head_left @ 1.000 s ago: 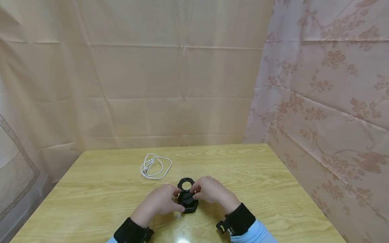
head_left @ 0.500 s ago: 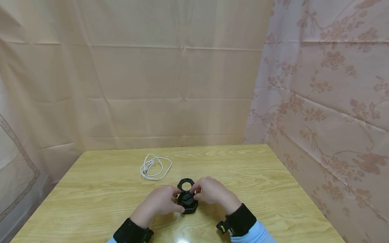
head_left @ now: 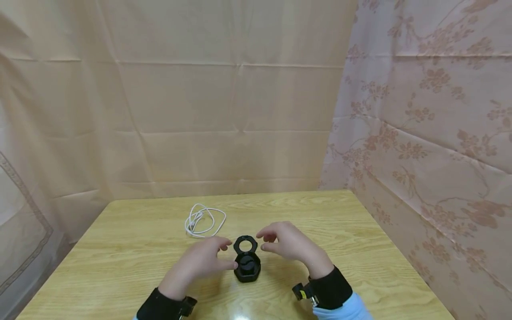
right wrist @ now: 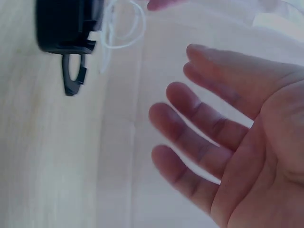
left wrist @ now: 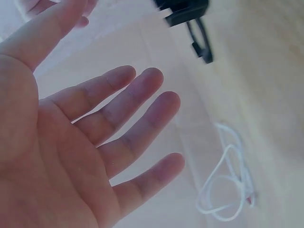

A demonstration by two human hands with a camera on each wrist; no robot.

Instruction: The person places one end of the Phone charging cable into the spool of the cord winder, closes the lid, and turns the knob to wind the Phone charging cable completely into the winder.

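Note:
A small black octagonal case (head_left: 247, 278) stands on the table between the hands, its hinged lid (head_left: 236, 247) swung back to the far side. A round hole goes through that lid. Inside the case sits a dark round piece (head_left: 246, 264); its kind is unclear. My left hand (head_left: 202, 258) is at the case's left, fingers spread and holding nothing, the thumb tip very near the case's side. To the right and slightly beyond, my right hand (head_left: 291, 242) hovers apart from the case, fingers relaxed. Both wrist views show bare palms, with the case (left wrist: 185, 10) beyond the left fingers.
A loosely coiled white cable (head_left: 206, 221) lies behind the case, to the left. The wooden table (head_left: 320, 222) ends at a beige curtain (head_left: 200, 111) at the back. A floral cloth (head_left: 432, 133) hangs along the right side.
Both hands have let go of the case and drawn apart, the left toward the left, the right toward the right and up. The case stays put with its lid back.

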